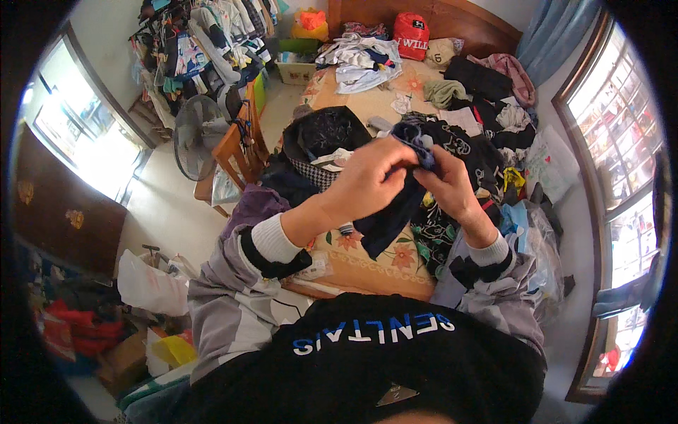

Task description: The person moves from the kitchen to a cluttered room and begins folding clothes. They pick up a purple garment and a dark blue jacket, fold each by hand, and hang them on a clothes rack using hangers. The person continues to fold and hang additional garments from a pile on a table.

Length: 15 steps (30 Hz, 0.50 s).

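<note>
A dark navy garment [387,220] hangs in front of me over the bed. Its upper end is bunched into a blue-grey roll between my hands, and its exact kind is hard to tell. My left hand [373,178] is closed on the bunched part, its fingers curled. On the other side, my right hand [453,185] pinches the same roll between thumb and fingers. Just beyond my left hand stands an open dark container with a checked side [314,169], black cloth inside it. Black printed clothes [462,148] lie spread beyond my right hand.
The bed [332,265] has a floral orange sheet. White clothes [360,60] and a red bag [411,37] lie at its far end. A wooden chair [244,138] and a fan [198,134] stand left. Clear plastic bags [544,244] lie by the right wall.
</note>
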Available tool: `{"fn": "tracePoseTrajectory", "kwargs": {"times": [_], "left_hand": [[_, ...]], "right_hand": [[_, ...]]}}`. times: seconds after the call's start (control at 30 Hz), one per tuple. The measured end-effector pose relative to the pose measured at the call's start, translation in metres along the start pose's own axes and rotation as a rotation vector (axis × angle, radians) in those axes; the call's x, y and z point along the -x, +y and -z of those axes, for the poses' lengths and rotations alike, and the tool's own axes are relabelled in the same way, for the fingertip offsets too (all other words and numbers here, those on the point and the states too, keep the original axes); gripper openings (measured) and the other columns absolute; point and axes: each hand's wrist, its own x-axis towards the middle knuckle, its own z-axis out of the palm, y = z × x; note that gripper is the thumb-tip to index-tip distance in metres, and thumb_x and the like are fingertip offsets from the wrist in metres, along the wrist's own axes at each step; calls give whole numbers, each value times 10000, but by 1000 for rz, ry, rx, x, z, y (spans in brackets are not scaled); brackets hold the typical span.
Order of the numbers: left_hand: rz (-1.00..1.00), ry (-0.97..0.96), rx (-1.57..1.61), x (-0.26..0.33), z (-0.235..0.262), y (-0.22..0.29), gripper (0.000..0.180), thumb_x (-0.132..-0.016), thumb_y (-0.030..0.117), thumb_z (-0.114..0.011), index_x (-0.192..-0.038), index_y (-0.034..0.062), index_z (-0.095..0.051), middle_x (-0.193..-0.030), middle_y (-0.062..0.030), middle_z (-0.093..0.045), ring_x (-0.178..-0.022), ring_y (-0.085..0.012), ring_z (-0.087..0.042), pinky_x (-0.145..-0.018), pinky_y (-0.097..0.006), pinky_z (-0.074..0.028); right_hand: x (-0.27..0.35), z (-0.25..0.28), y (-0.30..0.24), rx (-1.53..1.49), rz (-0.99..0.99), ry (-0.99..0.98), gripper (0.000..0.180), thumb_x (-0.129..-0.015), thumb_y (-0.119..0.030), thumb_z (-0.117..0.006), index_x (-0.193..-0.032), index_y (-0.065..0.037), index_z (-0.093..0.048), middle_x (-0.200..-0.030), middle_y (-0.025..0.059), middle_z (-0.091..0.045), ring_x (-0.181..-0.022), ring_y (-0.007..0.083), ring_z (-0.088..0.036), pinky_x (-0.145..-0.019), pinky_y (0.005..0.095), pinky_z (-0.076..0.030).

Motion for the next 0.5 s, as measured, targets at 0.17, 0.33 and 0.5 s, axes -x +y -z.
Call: {"fn": "tracePoseTrajectory", "kwargs": {"times": [0.17, 0.33, 0.5], "left_hand": [[155, -40, 167, -12, 16, -36, 955, -630, 120, -839, -1399, 77, -275, -1253, -122, -451, -1124, -249, -467, -970, -357, -376], [561, -335, 774, -12, 11, -58, 585, -737, 5, -734, -1270, 24, -494, -1118, -27, -594, -1030, -131, -547, -941, -277, -415], [626, -62, 772, -27, 8, -74, 359, -765, 149, -750, -1053, -14, -611, -959, -24, -620, -886, -114, -552, -852, -263, -427]], "right_hand": [[11, 14, -3, -323, 72, -211, 176, -843, -6, -571, -1019, -9, -574, -861, -49, -554, -778, 40, -467, -693, 198, -388], [5, 26, 5, -321, 81, -131, 178, -845, -12, -558, -1021, 2, -579, -896, -39, -562, -849, 54, -486, -756, 210, -395], [-23, 41, 43, -167, 1, 116, 119, -820, -3, -597, -938, 6, -586, -795, -53, -531, -770, 49, -461, -704, 208, -385]]}}
